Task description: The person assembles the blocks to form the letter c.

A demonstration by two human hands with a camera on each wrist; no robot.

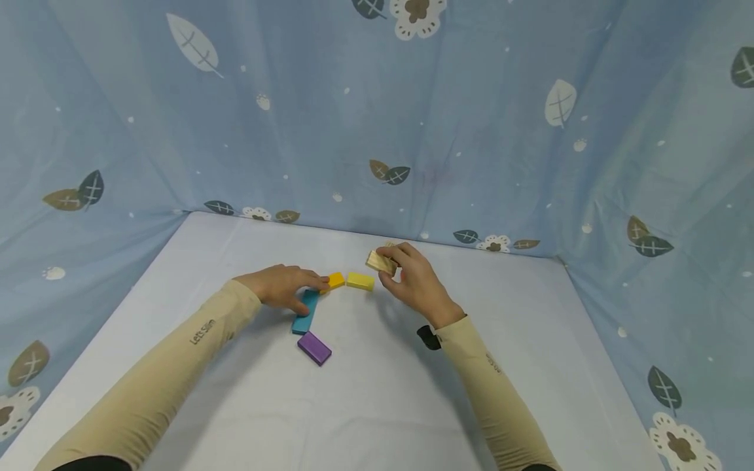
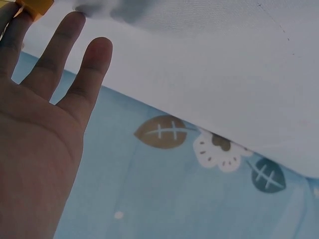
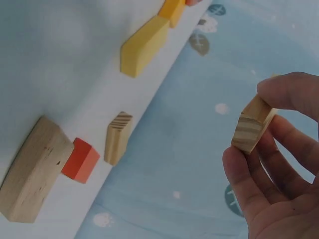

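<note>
Flat purple block (image 1: pixel 314 347), right hand (image 1: pixel 415 280) pinching grained wooden block (image 1: pixel 381 262)

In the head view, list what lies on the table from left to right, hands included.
Left hand → blue block → purple block → orange block → yellow block → plain wooden block → right hand, which holds that wooden block off the white table.

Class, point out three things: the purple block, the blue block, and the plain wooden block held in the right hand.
purple block (image 1: pixel 314 347), head view, top face.
blue block (image 1: pixel 305 315), head view, top face.
wooden block (image 3: pixel 251 125), right wrist view, end grain.
</note>
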